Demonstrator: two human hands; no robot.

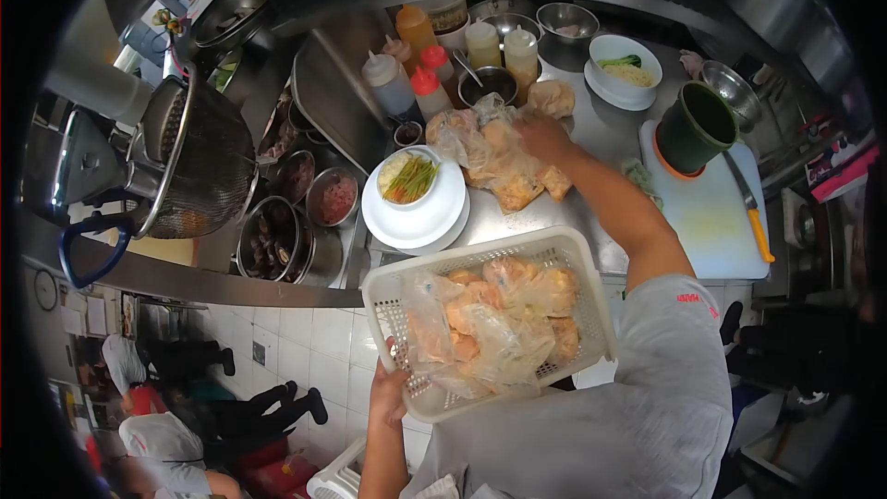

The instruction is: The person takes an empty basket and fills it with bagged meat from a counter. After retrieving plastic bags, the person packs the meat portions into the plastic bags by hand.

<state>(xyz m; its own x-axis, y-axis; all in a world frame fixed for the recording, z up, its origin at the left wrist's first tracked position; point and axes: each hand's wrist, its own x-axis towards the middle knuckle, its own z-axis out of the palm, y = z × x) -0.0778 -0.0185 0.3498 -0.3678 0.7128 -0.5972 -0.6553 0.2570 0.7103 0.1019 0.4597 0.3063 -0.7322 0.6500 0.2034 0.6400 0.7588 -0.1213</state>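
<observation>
My left hand (390, 390) is closed on the near left rim of a white perforated plastic basket (490, 249), held tilted in front of my body. Inside lie several clear plastic bags of orange-pink food (504, 319), perhaps raw meat. On the steel counter beyond, my right hand (547, 137) is stretched out with its fingers curled over a pile of similar plastic bags (490, 152); the fingertips are partly hidden. Just past that hand sits another small bag (552, 98). Left of the pile, a bowl of noodles and green vegetables (407, 176) stands on white plates (416, 226).
Squeeze bottles (379, 83) and a sauce pot (488, 85) stand behind the bags. Rightward are a white cutting board (711, 231), a yellow-handled knife (753, 212) and a green container (695, 129). A strainer (203, 162) and food tins (333, 196) are left. Other people (166, 439) work behind.
</observation>
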